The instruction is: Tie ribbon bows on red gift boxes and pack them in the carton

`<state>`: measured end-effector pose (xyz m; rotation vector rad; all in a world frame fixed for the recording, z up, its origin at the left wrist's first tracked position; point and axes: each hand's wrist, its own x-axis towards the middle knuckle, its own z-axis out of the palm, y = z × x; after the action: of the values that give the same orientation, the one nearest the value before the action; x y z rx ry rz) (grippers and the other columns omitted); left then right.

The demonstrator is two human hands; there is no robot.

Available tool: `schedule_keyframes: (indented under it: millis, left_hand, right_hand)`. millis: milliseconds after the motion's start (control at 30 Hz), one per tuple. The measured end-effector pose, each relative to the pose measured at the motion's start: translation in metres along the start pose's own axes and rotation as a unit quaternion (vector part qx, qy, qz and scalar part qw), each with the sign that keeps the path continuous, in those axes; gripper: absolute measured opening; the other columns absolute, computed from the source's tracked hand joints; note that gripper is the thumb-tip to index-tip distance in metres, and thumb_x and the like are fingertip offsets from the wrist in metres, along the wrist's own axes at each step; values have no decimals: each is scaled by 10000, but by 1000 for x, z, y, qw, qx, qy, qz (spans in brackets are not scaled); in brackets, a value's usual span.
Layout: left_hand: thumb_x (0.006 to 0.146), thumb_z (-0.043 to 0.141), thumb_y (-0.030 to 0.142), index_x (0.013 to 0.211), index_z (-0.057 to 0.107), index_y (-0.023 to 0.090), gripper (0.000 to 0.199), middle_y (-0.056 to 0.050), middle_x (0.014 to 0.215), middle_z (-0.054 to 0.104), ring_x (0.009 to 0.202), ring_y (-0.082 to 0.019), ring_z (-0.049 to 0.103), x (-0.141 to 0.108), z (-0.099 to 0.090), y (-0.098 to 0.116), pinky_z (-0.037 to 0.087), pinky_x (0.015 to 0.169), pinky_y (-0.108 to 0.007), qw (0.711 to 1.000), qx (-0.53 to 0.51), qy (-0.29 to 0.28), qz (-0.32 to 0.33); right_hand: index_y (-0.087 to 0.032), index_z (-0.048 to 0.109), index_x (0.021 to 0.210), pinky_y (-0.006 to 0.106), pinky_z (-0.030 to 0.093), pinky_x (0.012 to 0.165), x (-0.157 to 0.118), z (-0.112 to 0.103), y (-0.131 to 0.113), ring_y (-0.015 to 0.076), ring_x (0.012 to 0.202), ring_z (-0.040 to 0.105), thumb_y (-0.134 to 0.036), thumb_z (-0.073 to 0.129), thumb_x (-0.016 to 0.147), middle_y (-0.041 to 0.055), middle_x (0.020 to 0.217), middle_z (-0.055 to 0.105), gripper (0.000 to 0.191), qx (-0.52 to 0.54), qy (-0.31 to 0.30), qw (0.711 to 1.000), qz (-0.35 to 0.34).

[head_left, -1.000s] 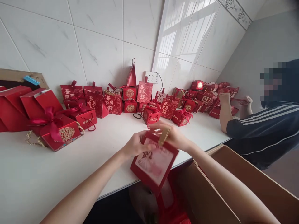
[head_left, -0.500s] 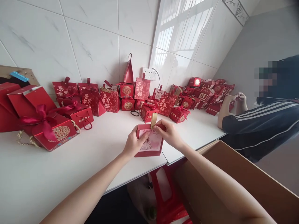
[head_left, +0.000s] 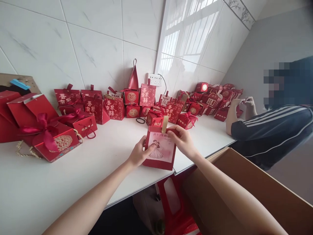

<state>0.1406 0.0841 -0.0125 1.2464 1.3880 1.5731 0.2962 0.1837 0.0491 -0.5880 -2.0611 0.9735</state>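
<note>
A red gift box (head_left: 160, 155), its front bearing a pink panel with a drawn couple, is between my two hands above the front edge of the white table. My left hand (head_left: 140, 150) grips its left side, thumb across the panel and fingers behind. At the top right corner, my right hand (head_left: 181, 138) pinches the box near a gold strap (head_left: 164, 124) that sticks up from the top edge. The fingertips behind the box are hidden.
Red gift boxes line the wall; a large one with a bow (head_left: 58, 140) stands left. A black loop (head_left: 140, 120) lies mid-table. A co-worker (head_left: 274, 130) leans on the table at right. Below are a cardboard carton (head_left: 244, 182) and a red stool (head_left: 171, 202).
My left hand has slid lower along the box's side, so more of the drawn couple shows. The right hand stays at the top corner by the strap. The box has shifted slightly right.
</note>
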Motion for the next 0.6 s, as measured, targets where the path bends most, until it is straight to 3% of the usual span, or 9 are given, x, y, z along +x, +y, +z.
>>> schedule_keyframes:
  millis: [233,400,600]
  left_hand:
    - [756,536,553,1171,439,229,535,-93,1199,579,1111,-254,543,-5,-1,0,435,948,-397,993,-14,-105,43]
    - [706,564,623,1159,484,240,599,-102,1221,588,1122,-297,547,-12,6,1,393,992,-447,989,-27,-137,52]
    - [683,559,696,1116,501,239,632,-103,1183,601,1056,-292,580,-13,2,-1,404,990,-436,983,0,-158,91]
  right_hand:
    - [-183,600,816,227,437,544,-10,-30,-23,138,642,558,-431,575,773,22,744,643,253,13,129,991,36]
    - [-181,606,823,228,436,543,-21,-42,-35,137,633,555,-447,593,767,25,749,641,273,22,132,990,36]
    - [-188,611,847,226,462,560,-30,-40,-41,146,661,590,-445,595,781,35,801,671,266,54,111,992,30]
